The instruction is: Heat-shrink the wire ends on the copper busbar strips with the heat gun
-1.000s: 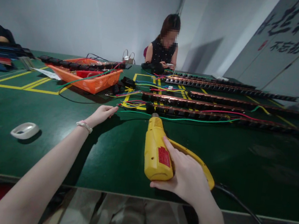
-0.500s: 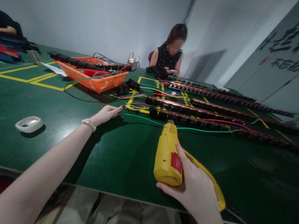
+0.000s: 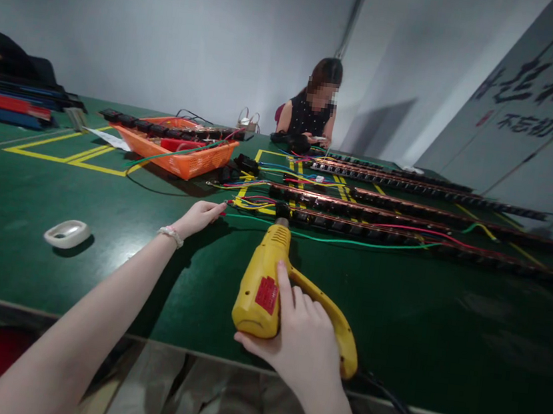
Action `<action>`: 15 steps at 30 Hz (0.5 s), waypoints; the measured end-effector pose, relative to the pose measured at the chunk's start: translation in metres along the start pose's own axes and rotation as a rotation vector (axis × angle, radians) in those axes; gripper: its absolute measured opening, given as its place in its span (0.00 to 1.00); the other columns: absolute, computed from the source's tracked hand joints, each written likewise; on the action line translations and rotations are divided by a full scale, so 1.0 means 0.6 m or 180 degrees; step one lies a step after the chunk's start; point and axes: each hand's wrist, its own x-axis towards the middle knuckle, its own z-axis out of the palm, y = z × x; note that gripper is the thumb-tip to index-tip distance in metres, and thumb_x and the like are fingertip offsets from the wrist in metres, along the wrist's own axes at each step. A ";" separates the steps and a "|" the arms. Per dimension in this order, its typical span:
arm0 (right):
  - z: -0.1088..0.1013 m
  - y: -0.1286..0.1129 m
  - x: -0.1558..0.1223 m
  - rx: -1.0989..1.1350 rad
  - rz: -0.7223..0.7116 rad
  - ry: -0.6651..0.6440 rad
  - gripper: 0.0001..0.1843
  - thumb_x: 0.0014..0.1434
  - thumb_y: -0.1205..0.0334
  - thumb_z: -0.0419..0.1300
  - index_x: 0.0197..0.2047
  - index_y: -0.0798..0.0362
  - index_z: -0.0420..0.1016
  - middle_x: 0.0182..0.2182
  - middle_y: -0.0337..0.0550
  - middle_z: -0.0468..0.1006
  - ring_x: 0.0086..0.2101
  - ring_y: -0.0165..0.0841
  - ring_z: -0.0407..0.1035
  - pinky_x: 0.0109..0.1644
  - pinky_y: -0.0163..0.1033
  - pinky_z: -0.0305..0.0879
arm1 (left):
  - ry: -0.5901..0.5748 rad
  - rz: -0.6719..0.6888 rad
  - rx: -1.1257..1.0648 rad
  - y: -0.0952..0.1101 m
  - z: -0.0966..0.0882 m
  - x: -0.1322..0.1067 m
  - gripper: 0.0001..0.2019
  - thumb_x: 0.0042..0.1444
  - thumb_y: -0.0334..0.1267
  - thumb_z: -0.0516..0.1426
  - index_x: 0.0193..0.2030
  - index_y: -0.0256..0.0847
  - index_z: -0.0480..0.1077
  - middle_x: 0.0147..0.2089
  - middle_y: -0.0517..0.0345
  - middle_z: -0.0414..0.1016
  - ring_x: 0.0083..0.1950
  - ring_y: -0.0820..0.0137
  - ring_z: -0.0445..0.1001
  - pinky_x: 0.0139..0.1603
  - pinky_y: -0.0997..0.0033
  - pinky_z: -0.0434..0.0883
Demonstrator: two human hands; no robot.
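My right hand is closed round a yellow heat gun with a red label. Its nozzle points away from me at the near end of a long black power strip with coloured wires. My left hand reaches out over the green table, fingers pinched on the tips of the red and coloured wires at the strip's end. A bead bracelet sits on my left wrist. The gun's black cord trails off the table edge to the right.
An orange basket with strips and wires stands at the back left. More long strips lie in rows to the right. A white tape holder sits near left. A person sits across the table; another person's arm shows far left.
My right hand has swung the heat gun to the left, bringing its nozzle closer to the wire ends by my left hand. My left hand has stayed at the wires.
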 end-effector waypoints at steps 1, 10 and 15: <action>0.002 -0.007 0.003 0.0003 -0.0022 -0.0023 0.64 0.38 0.26 0.56 0.68 0.58 0.41 0.34 0.46 0.68 0.33 0.38 0.64 0.38 0.44 0.60 | 0.0041 -0.0005 0.0038 0.000 0.000 0.000 0.29 0.52 0.63 0.45 0.19 0.36 0.59 0.18 0.62 0.58 0.23 0.78 0.55 0.27 0.75 0.53; 0.012 -0.065 0.041 0.0260 -0.0369 -0.0360 0.62 0.41 0.26 0.54 0.68 0.59 0.43 0.34 0.47 0.66 0.33 0.38 0.62 0.38 0.45 0.59 | 0.0109 0.0173 -0.0133 -0.001 -0.001 0.002 0.26 0.55 0.58 0.45 0.20 0.36 0.60 0.20 0.61 0.60 0.25 0.77 0.57 0.29 0.76 0.56; 0.020 -0.086 0.052 0.0384 -0.0475 -0.0346 0.60 0.43 0.29 0.55 0.68 0.59 0.41 0.34 0.47 0.65 0.32 0.38 0.61 0.39 0.46 0.59 | 0.0045 0.0145 -0.0225 -0.005 0.000 0.003 0.24 0.55 0.58 0.46 0.25 0.37 0.61 0.23 0.62 0.61 0.26 0.77 0.58 0.29 0.76 0.56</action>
